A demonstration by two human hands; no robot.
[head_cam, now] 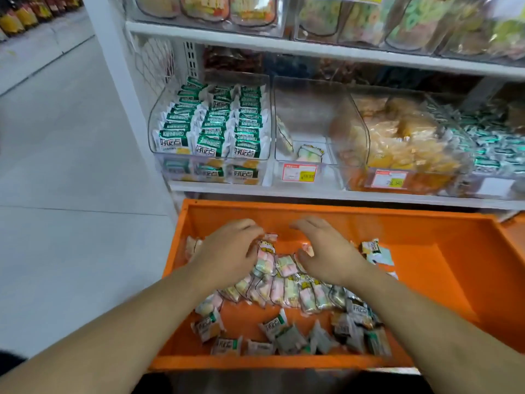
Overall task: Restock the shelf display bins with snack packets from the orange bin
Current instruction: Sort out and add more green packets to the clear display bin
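Note:
The orange bin sits below the shelf and holds a pile of pastel marshmallow packets and green-and-white snack packets nearer me. My left hand reaches down onto the far end of the pastel pile, its curled fingers gripping one pastel packet. Beside it my right hand rests on the same pile, fingers bent over the packets. Above, a nearly bare clear display bin holds a couple of the pastel packets.
A clear bin packed with green-and-white packets stands left of the near-bare one. A bin of yellow-orange snack bags stands to its right, then another with green packets. An upper shelf carries more bins. Grey floor lies left.

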